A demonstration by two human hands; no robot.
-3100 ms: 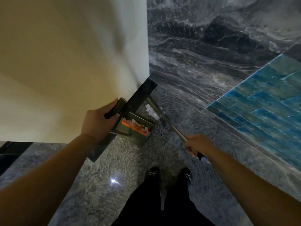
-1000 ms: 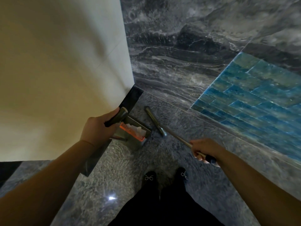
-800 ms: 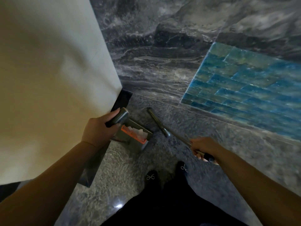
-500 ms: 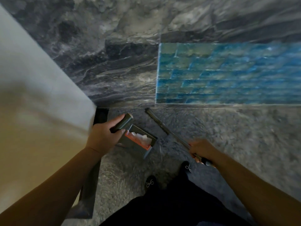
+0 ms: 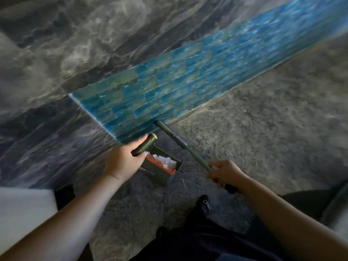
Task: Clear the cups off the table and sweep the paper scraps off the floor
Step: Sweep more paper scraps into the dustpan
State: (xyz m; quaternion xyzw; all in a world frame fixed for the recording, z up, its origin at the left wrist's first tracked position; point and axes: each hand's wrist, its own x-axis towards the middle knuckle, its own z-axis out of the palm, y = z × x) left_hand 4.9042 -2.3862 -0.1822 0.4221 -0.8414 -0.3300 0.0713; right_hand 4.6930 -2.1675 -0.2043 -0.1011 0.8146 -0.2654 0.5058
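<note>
At the bottom of the frame, a person's dark trousers and one black shoe (image 5: 204,203) stand on the speckled grey floor (image 5: 263,132). Just above, right of centre, the right hand (image 5: 227,173) has its fingers curled round the thin handle of a broom (image 5: 180,145), whose head points up toward the foot of the wall. Left of centre, the left hand (image 5: 124,162) grips the olive handle of a dustpan (image 5: 161,167), held clear of the floor with white paper scraps (image 5: 165,161) lying inside it. Beyond, a band of blue tiles (image 5: 169,87) crosses a dark marbled wall (image 5: 66,44). No loose scraps show on the visible floor, so the sweeping looks nearly done, with emptying the pan likely left. No cups or bench are in view; that half cannot be judged.
</note>
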